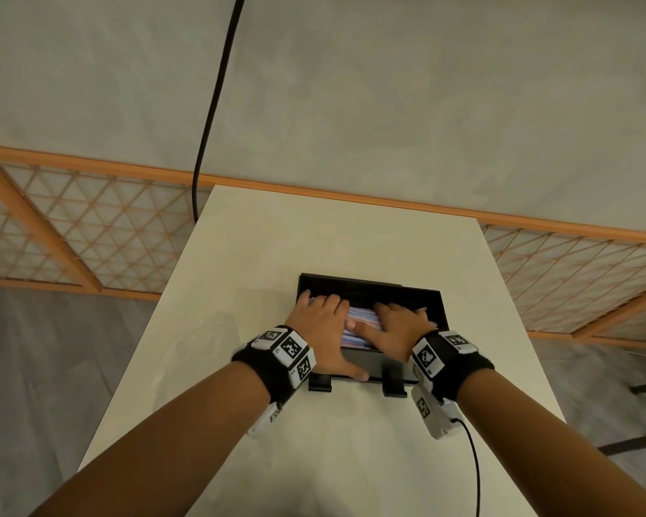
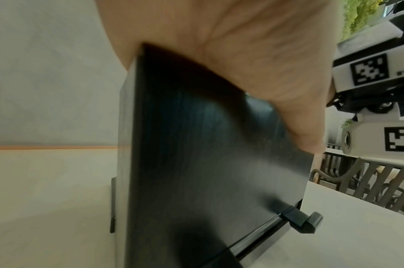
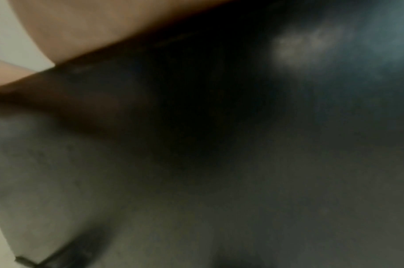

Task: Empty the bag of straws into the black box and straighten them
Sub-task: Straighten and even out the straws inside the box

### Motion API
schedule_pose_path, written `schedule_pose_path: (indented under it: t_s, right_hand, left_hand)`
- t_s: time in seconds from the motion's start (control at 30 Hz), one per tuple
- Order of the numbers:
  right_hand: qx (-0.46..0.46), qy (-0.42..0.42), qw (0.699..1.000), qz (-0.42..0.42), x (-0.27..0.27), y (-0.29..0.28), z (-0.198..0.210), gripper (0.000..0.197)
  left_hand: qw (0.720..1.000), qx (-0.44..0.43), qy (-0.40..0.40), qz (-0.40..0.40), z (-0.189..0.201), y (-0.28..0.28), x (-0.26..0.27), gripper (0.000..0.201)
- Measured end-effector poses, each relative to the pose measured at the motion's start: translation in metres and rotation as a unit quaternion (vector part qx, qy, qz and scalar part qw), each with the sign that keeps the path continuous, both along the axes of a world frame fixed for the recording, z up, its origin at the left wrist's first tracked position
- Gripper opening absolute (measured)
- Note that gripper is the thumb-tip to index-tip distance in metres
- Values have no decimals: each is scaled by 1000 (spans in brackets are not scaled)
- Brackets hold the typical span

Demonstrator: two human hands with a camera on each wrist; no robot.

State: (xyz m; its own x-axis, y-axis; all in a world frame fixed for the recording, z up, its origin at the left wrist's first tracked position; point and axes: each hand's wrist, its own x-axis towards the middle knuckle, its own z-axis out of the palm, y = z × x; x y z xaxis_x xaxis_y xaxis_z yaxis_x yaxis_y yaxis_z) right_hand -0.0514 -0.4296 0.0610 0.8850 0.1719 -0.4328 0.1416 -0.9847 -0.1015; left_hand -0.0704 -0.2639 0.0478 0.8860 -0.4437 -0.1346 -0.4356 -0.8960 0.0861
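pressing flat, both hands (image 1: 323, 322) rest loosely spread on straws (image 1: 358, 322) inside the black box (image 1: 370, 289), gripping nothing.

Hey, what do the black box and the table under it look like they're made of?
Black box: probably brushed metal or grained laminate, satin finish; the left wrist view shows fine straight streaks and a soft sheen on its wall. Table: looks like smooth cream laminate or painted board, matte, with no visible grain. Neither material can be settled from looks alone.
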Motion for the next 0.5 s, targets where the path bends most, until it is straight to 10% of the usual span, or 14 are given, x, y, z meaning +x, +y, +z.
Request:
schedule_pose_path:
  t_s: [0.5]
  right_hand:
    - [-4,-39,998,-55,8,9,-10,79]
  left_hand:
    - [998,5,56,12,9,-5,2,111]
